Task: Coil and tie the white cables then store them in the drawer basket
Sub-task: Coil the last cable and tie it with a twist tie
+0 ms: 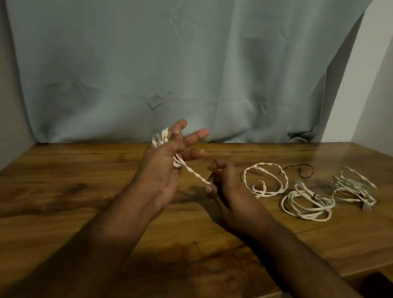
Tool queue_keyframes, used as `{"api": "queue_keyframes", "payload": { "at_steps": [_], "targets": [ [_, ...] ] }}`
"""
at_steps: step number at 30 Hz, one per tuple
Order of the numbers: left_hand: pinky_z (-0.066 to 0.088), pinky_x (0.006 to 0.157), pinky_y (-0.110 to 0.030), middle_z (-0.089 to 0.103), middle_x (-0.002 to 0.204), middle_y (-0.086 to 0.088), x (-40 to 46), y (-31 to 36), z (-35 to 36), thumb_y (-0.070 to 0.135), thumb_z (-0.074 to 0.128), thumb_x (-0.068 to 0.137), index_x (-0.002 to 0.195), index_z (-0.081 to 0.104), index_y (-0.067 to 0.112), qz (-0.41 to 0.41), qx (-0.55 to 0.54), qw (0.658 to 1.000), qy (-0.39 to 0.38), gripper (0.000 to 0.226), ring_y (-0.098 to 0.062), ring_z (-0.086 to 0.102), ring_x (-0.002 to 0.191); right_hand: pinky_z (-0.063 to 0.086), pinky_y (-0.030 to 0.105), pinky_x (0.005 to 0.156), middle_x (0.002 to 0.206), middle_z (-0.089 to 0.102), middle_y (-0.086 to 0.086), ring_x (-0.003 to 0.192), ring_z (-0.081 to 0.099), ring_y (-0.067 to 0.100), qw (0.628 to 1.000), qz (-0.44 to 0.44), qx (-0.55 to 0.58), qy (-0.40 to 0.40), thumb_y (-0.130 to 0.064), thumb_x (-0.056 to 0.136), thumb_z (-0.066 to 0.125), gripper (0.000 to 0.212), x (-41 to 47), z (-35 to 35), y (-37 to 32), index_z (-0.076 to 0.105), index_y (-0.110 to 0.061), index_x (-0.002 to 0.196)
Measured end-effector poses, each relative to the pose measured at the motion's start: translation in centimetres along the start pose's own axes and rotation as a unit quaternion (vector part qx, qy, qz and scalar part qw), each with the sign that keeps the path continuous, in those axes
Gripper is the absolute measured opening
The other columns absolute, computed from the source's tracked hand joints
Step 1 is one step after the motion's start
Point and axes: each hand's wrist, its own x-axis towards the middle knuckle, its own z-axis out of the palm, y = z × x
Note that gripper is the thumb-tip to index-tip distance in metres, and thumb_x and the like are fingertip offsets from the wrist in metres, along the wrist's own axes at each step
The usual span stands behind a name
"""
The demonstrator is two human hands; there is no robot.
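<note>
A white twisted cable [193,172] is wound in loops around my left hand [167,162], which is raised above the wooden table [57,195] with its fingers spread. One strand runs taut down to my right hand [225,185], which pinches its end in curled fingers. To the right lie three more white cables: a loose twisted coil [265,181], a coil bound with a dark tie [308,202], and a loose bundle [353,190] with plugs showing.
A thin black tie [298,168] lies on the table behind the coils. A grey-blue curtain [166,51] hangs along the table's back edge. A dark opening [382,293] shows below the table's front right corner.
</note>
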Motion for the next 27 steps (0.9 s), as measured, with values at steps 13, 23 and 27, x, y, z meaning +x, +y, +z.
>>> {"api": "queue_keyframes", "payload": {
  "at_steps": [13, 23, 27],
  "targets": [
    [0.042, 0.053, -0.031, 0.046, 0.046, -0.002, -2.5, -2.1, 1.9, 0.04, 0.046, 0.107, 0.106, 0.077, 0.021, 0.005, 0.383, 0.911, -0.152, 0.036, -0.014, 0.04, 0.038, 0.052, 0.038, 0.076, 0.097, 0.073, 0.004, 0.094, 0.067, 0.026, 0.962, 0.187, -0.196, 0.02, -0.046, 0.102, 0.053, 0.023, 0.1, -1.3, 3.1, 0.066, -0.027, 0.103],
    [0.052, 0.09, -0.03, 0.071, 0.114, 0.007, -0.1, -8.0, -1.4, 0.065, 0.037, 0.099, 0.114, 0.067, 0.026, 0.164, 0.633, 0.741, -0.154, 0.051, -0.016, 0.066, 0.105, 0.039, 0.033, 0.069, 0.098, 0.069, 0.001, 0.089, 0.064, 0.026, 0.959, 0.168, -0.178, 0.14, -0.038, 0.091, 0.067, 0.023, -0.3, -1.6, 0.5, 0.049, -0.028, 0.1],
    [0.051, 0.071, -0.018, 0.068, 0.094, 0.002, 1.2, -8.4, 2.2, 0.036, 0.048, 0.106, 0.102, 0.064, 0.024, 0.06, 0.336, 0.938, -0.058, 0.02, -0.009, 0.068, 0.082, 0.051, 0.043, 0.075, 0.1, 0.068, 0.008, 0.091, 0.064, 0.031, 0.978, 0.127, -0.06, 0.154, -0.036, 0.106, 0.046, 0.015, -0.3, -0.8, 0.0, 0.05, -0.021, 0.105]
  ]
}}
